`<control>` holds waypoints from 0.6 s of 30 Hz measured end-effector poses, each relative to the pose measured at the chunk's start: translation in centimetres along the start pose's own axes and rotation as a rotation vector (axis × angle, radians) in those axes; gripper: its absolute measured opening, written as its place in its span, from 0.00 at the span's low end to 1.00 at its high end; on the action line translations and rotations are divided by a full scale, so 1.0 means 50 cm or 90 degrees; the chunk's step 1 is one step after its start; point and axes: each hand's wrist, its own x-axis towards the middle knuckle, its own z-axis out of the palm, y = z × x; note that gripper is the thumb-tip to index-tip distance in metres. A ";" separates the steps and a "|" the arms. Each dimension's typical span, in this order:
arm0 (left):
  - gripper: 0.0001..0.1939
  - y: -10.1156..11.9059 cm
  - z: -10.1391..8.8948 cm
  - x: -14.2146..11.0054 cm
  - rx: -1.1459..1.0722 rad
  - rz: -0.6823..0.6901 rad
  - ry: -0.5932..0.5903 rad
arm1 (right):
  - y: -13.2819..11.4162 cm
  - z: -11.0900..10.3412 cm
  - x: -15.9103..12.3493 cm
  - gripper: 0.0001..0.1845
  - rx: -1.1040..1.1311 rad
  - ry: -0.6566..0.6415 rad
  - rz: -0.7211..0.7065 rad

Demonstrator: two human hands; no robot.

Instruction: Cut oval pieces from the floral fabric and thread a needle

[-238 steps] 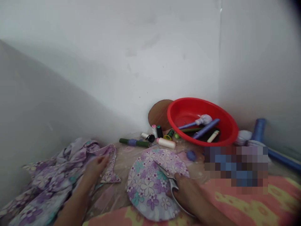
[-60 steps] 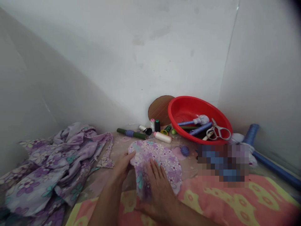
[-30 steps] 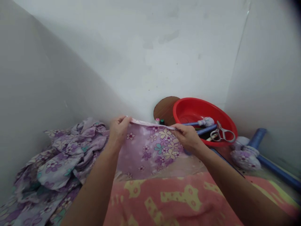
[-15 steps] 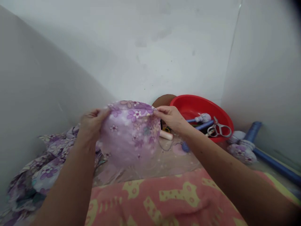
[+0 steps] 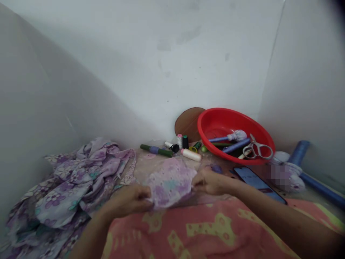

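A small piece of purple floral fabric point(image 5: 171, 183) is stretched between my hands, low over the work surface and blurred by motion. My left hand point(image 5: 134, 199) is closed on its left edge, thumb and fingers pinching the cloth. My right hand point(image 5: 207, 181) pinches the opposite edge. Below the cloth, a pink and yellow patterned cloth point(image 5: 199, 230) spreads across the front. To the left lies a crumpled heap of matching floral fabric point(image 5: 81, 180).
Behind my hands lie a dark green rod point(image 5: 156, 150), several thread spools point(image 5: 191, 154) and a brown disc point(image 5: 187, 124). A red basin point(image 5: 212, 117) holds scissors point(image 5: 257, 149) and blue wrapped sticks. A phone point(image 5: 254, 180) and fabric-wrapped bundles point(image 5: 293, 180) are at the right.
Both hands have come down and towards me with the floral fabric, from raised in front of the wall to low over the surface. The spools, green rod and phone have come into view.
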 end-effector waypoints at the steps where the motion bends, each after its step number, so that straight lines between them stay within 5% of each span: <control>1: 0.06 -0.005 0.025 0.008 0.025 -0.002 -0.043 | 0.008 0.018 -0.006 0.07 -0.015 -0.064 0.034; 5: 0.04 0.004 0.067 0.033 0.017 -0.010 -0.137 | 0.021 0.042 0.012 0.10 0.119 -0.295 0.155; 7: 0.07 0.019 0.060 0.041 -0.064 0.000 -0.171 | 0.029 0.040 0.044 0.13 0.198 -0.244 0.166; 9: 0.13 0.031 0.050 0.054 -0.148 0.007 -0.156 | 0.043 0.043 0.083 0.15 0.167 -0.093 0.199; 12: 0.18 0.021 0.053 0.092 -0.147 -0.043 0.030 | 0.076 0.064 0.141 0.13 -0.002 0.089 0.292; 15: 0.20 -0.022 0.080 0.145 0.028 -0.197 0.245 | 0.112 0.088 0.185 0.14 -0.062 0.136 0.340; 18: 0.21 -0.069 0.112 0.185 0.134 -0.315 0.312 | 0.141 0.100 0.216 0.20 -0.094 0.149 0.379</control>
